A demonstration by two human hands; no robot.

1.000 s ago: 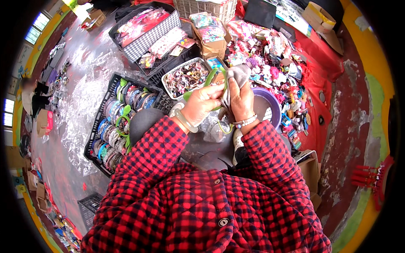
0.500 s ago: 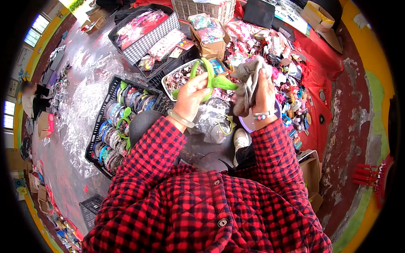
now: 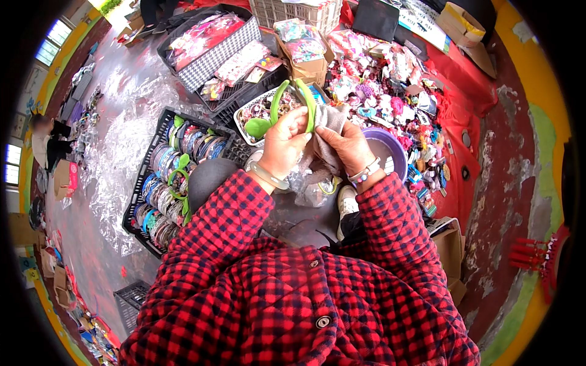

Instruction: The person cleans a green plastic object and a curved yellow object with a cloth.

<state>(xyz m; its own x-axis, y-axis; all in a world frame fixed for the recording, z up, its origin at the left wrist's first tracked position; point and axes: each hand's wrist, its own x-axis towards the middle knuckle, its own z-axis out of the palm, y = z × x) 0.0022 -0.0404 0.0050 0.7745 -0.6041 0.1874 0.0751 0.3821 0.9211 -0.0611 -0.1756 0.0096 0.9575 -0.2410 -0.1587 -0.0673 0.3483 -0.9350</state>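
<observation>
A bright green headband (image 3: 309, 100) with a leaf-shaped piece is pinched in my left hand (image 3: 279, 149), its two arms pointing away from me. My right hand (image 3: 355, 150) grips a grey-brown cloth (image 3: 328, 160) and presses it to the headband's right arm. Both hands are close together in front of my chest, fingers closed. Part of the headband is hidden behind my fingers and the cloth. Below the hands are a clear plastic bag (image 3: 313, 194) and a purple-rimmed basin (image 3: 400, 157).
To the left stands a black crate (image 3: 139, 196) of many headbands, some green. A white basket (image 3: 242, 122) of small accessories lies beyond my hands. Behind it are a cardboard box (image 3: 311, 70) and a patterned bin (image 3: 227, 56). Heaped hair accessories (image 3: 400, 91) cover red cloth at right.
My right hand has brought the cloth left and down onto the headband. My left hand has turned the headband, so its leaf piece now points left.
</observation>
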